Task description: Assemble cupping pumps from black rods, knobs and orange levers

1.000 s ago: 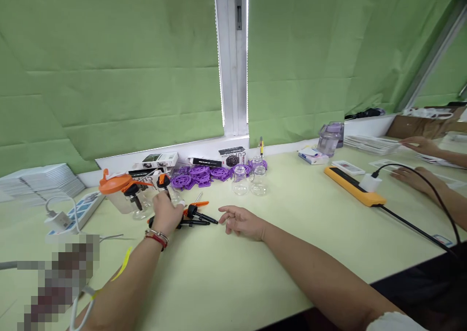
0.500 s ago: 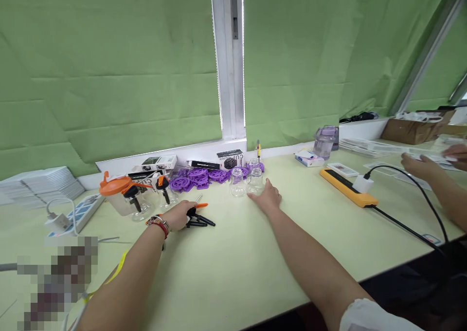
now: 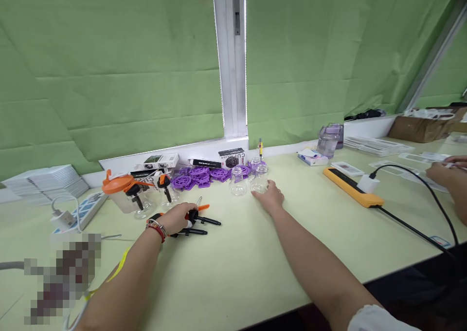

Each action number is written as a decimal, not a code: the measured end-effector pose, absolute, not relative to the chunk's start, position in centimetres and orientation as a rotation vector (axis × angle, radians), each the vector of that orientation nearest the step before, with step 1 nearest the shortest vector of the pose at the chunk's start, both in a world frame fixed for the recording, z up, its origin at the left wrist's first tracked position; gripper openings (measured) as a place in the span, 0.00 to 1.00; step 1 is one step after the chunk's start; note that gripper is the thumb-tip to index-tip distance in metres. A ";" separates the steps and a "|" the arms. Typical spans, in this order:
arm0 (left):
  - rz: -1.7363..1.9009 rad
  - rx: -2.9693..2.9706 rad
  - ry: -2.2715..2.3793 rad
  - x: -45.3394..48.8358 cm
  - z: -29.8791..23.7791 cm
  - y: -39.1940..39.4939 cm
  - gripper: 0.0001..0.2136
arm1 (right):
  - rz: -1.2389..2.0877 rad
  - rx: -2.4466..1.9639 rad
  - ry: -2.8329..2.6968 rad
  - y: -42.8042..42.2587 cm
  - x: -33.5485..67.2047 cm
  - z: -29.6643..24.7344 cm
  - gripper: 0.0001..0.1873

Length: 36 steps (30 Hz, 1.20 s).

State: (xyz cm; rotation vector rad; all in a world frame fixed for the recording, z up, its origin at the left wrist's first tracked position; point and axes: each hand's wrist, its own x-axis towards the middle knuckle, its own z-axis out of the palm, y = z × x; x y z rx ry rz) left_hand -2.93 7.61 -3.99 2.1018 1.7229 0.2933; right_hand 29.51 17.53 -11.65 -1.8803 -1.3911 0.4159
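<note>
My left hand (image 3: 178, 217) is closed on a small black and orange pump nozzle (image 3: 199, 219), one of several lying on the pale green table (image 3: 226, 267). My right hand (image 3: 270, 197) reaches forward with its fingers round a small clear glass bottle (image 3: 261, 180). A second clear bottle (image 3: 238, 181) stands just left of it. Behind them lies a heap of purple plastic discs (image 3: 200, 175). Further left a clear bottle with a black and orange pump (image 3: 166, 190) stands upright.
An orange-lidded clear container (image 3: 122, 194) sits at the left with a white power strip (image 3: 82, 211) beyond it. Small boxes (image 3: 231, 156) line the window ledge. A yellow power strip (image 3: 352, 185) with a black cable lies right. Another person's hands (image 3: 447, 175) work at the far right.
My right hand has moved from the table's middle forward to the clear bottles. My left hand has drawn back from the pump bottle and closed on a nozzle on the table.
</note>
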 end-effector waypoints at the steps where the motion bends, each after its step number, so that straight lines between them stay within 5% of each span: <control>1: 0.306 2.101 1.711 -2.9 -4.0 7.5 0.21 | 0.433 -1.856 -1.350 17.5 29.6 -11.6 0.46; 13: 0.592 2.012 1.625 -1.9 -4.8 6.7 0.13 | 0.478 -1.204 -1.347 15.3 29.8 -10.1 0.42; 24: 0.845 2.001 1.584 -2.1 -5.7 7.2 0.17 | 0.427 -1.116 -1.847 13.5 28.5 -9.3 0.40; 36: 1.363 1.365 1.485 -1.4 -3.9 4.9 0.25 | 0.140 -1.165 -2.137 13.0 27.6 -9.2 0.42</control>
